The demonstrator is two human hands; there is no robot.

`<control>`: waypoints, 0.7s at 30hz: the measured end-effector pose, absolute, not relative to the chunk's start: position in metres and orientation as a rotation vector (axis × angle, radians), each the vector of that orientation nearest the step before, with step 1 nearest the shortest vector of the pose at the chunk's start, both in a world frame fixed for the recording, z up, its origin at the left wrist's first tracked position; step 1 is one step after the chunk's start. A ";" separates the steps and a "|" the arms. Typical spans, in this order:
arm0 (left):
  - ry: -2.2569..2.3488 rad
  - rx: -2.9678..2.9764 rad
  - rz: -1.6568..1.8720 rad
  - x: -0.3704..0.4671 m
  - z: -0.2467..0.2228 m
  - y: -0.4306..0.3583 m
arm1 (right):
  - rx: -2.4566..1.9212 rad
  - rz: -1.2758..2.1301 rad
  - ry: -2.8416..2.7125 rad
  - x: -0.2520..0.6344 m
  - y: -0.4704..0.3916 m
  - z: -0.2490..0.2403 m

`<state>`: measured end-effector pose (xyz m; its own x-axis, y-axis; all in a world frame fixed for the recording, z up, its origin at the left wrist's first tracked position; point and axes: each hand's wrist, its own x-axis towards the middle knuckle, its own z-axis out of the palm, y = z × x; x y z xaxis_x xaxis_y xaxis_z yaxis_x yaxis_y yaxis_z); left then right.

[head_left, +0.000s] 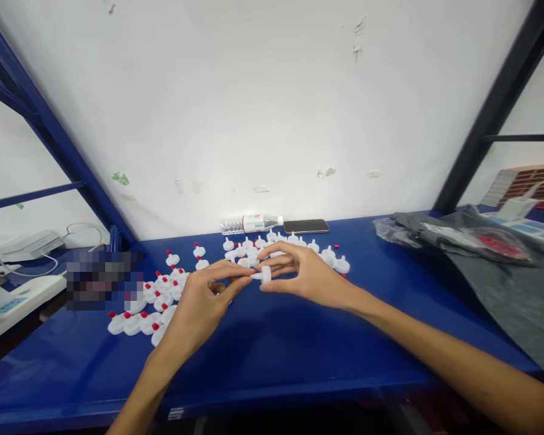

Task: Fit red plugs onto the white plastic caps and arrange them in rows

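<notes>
My right hand (299,272) holds a white nozzle cap (266,275) between thumb and fingers, its narrow tip pointing left. The fingertips of my left hand (217,287) pinch together at that tip, where a bit of red shows. On the left of the blue table (299,350) lie several white caps with red tips (132,324). Behind my hands stand several white caps, many without red tips (342,264), with small loose red pieces (336,246) among them.
A clear bottle (254,223) lies against the wall beside a dark phone (306,226). Grey plastic bags (471,260) cover the right side. A white power strip (22,302) sits at the left, near a pixelated patch. Metal posts rise on both sides.
</notes>
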<state>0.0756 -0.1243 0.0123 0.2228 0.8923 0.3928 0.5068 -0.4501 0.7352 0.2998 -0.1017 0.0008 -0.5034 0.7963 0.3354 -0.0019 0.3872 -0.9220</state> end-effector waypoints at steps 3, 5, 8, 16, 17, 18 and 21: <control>1.264 1.910 1.145 0.079 0.017 -0.126 | -0.663 1.300 -1.733 0.299 -0.101 -0.001; 1.248 1.801 1.184 0.080 0.019 -0.127 | -0.623 1.359 -1.703 0.297 -0.101 -0.002; 1.210 1.682 1.288 0.083 0.017 -0.128 | -0.566 1.431 -1.653 0.294 -0.103 -0.002; 1.390 1.738 1.410 0.076 0.018 -0.128 | -0.645 1.351 -1.622 0.289 -0.111 0.004; 1.506 1.808 1.436 0.070 0.021 -0.126 | -0.664 1.310 -1.626 0.290 -0.111 0.005; 1.644 1.889 1.453 0.063 0.024 -0.124 | -0.683 1.270 -1.630 0.291 -0.111 0.007; 2.024 2.161 1.293 0.042 0.032 -0.109 | -0.749 1.174 -1.626 0.294 -0.110 0.009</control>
<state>0.0416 -0.1086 0.0316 -0.1031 0.8008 0.5899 0.8719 -0.2126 0.4410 0.2937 -0.1102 0.0094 -0.3513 0.8706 0.3444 -0.0524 0.3490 -0.9357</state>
